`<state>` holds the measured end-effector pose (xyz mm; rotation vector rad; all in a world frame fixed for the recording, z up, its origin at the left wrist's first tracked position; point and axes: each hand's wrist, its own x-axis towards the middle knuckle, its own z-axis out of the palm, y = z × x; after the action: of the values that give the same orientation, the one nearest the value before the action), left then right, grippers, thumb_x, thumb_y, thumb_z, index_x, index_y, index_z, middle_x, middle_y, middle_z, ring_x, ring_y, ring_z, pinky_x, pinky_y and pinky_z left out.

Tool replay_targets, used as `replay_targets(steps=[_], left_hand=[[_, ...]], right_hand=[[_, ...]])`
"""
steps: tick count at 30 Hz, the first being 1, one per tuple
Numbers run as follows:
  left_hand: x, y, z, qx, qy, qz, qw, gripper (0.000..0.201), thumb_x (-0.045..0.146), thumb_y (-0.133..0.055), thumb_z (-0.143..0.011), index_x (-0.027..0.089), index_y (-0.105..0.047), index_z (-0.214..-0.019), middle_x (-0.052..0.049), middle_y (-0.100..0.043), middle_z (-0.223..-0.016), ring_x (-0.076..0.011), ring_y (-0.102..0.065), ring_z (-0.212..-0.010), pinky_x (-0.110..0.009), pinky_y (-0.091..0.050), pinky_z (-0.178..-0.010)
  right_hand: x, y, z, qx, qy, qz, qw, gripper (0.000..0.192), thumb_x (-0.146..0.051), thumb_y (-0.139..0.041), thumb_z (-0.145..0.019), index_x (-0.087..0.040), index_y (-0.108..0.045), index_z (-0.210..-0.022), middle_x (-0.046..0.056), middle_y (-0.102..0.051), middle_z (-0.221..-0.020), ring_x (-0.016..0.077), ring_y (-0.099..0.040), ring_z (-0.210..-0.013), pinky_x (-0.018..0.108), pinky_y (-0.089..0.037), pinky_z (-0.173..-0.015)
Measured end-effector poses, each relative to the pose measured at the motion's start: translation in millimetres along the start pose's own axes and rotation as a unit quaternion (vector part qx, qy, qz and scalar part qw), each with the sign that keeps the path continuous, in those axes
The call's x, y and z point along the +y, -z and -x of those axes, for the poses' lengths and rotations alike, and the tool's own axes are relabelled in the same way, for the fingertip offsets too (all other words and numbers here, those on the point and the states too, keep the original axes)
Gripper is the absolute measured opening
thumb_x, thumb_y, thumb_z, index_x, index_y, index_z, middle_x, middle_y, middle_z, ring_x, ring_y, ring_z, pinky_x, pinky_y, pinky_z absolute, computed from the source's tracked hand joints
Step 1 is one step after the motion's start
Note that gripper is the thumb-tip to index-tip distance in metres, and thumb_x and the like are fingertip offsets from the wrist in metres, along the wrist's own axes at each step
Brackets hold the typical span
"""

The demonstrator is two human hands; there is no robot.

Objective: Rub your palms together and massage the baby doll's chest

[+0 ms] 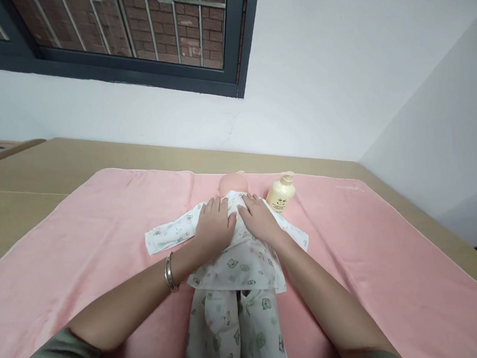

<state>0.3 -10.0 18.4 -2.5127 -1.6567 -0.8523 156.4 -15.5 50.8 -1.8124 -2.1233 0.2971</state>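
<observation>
Both hands lie flat on the chest of the doll [234, 269]. The left hand [214, 226] and the right hand [259, 217] are side by side, almost touching, with fingers stretched and pointing toward the head. They grasp nothing; the palms only press on the cloth of the shirt. A bangle [170, 273] sits on the left wrist.

I think the risk is small but real. If the palms slide outward too strongly, the loose shirt can bunch or pull open, and the light doll may shift on the towel [80, 245]. The right hand is also near the bottle [281, 193], which stands just beside the doll's shoulder; a wide move of that arm could knock it over.

The doll lies on its back in the middle of the pink towel, head toward the wall. It wears a white shirt and trousers with small green animal prints. One sleeve spreads flat to the left. The cloth looks thin and soft.
</observation>
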Motion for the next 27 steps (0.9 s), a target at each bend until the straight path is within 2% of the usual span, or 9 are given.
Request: replay_targets(steps=[2, 6, 11, 16, 22, 25, 27], left_hand=[[-0.3, -0.7, 0.4, 0.006, -0.003, 0.012, 1.000, 0.043, 0.031, -0.040, -0.099, 0.009, -0.053, -0.133, -0.022, -0.060, -0.134, -0.0357, -0.053, -0.127, -0.053, -0.042, -0.107], [-5.0, -1.0, -3.3, 0.003, 0.009, 0.043, 0.999, 0.040, 0.032, -0.042, -0.098, 0.011, -0.055, -0.129, -0.018, -0.064, -0.124, -0.0322, -0.057, -0.117, -0.048, -0.045, -0.103], [-1.9, -0.1, -1.2, 0.012, 0.008, 0.027, 1.000, 0.039, 0.032, -0.043, -0.097, 0.012, -0.056, -0.127, -0.019, -0.062, -0.125, -0.0338, -0.056, -0.119, -0.050, -0.044, -0.104], [-3.9, 0.3, -5.0, 0.001, 0.017, 0.038, 0.999, 0.038, 0.032, -0.043, -0.096, 0.013, -0.058, -0.125, -0.017, -0.065, -0.122, -0.0328, -0.058, -0.117, -0.048, -0.046, -0.102], [-17.9, 0.4, -17.7, -0.042, 0.038, 0.084, 0.995, 0.032, 0.033, -0.042, -0.097, 0.016, -0.062, -0.115, -0.013, -0.070, -0.115, -0.0297, -0.062, -0.111, -0.045, -0.048, -0.099], [-11.0, 0.5, -10.6, -0.031, 0.021, 0.049, 0.998, 0.034, 0.031, -0.040, -0.097, 0.014, -0.060, -0.119, -0.016, -0.068, -0.116, -0.0313, -0.061, -0.112, -0.048, -0.048, -0.100], [-2.2, -0.2, -0.5, -0.008, 0.006, 0.018, 1.000, 0.038, 0.029, -0.039, -0.097, 0.012, -0.057, -0.126, -0.019, -0.065, -0.124, -0.0337, -0.058, -0.121, -0.051, -0.046, -0.103]], right_hand=[[5.3, -2.0, -4.1, 0.007, 0.003, -0.007, 1.000, 0.054, -0.037, -0.033, -0.105, -0.010, -0.048, -0.149, 0.015, -0.047, -0.156, 0.0296, -0.038, -0.148, 0.047, -0.025, -0.123], [5.5, -6.7, -2.7, 0.020, 0.004, 0.006, 1.000, 0.056, -0.038, -0.033, -0.105, -0.007, -0.047, -0.150, 0.017, -0.047, -0.156, 0.0296, -0.038, -0.148, 0.044, -0.024, -0.124], [5.7, -7.9, -2.8, 0.039, 0.010, 0.002, 0.999, 0.054, -0.037, -0.035, -0.105, -0.007, -0.050, -0.147, 0.016, -0.052, -0.153, 0.0267, -0.044, -0.144, 0.041, -0.027, -0.123], [-8.1, -7.4, 5.3, 0.059, -0.006, 0.036, 0.998, 0.053, -0.032, -0.033, -0.104, -0.004, -0.051, -0.146, 0.020, -0.054, -0.150, 0.0306, -0.046, -0.142, 0.046, -0.029, -0.121], [-36.8, -9.5, 29.9, 0.024, 0.029, 0.103, 0.994, 0.056, -0.026, -0.029, -0.102, 0.003, -0.046, -0.147, 0.025, -0.048, -0.153, 0.0351, -0.035, -0.149, 0.051, -0.027, -0.123], [-30.6, -5.0, 26.5, 0.010, 0.028, 0.082, 0.996, 0.056, -0.026, -0.029, -0.103, 0.003, -0.046, -0.147, 0.026, -0.048, -0.153, 0.0329, -0.037, -0.149, 0.048, -0.027, -0.123], [-19.4, -0.6, 17.1, 0.010, 0.018, 0.058, 0.998, 0.055, -0.029, -0.029, -0.103, 0.000, -0.047, -0.147, 0.024, -0.048, -0.153, 0.0315, -0.038, -0.148, 0.046, -0.028, -0.123]])
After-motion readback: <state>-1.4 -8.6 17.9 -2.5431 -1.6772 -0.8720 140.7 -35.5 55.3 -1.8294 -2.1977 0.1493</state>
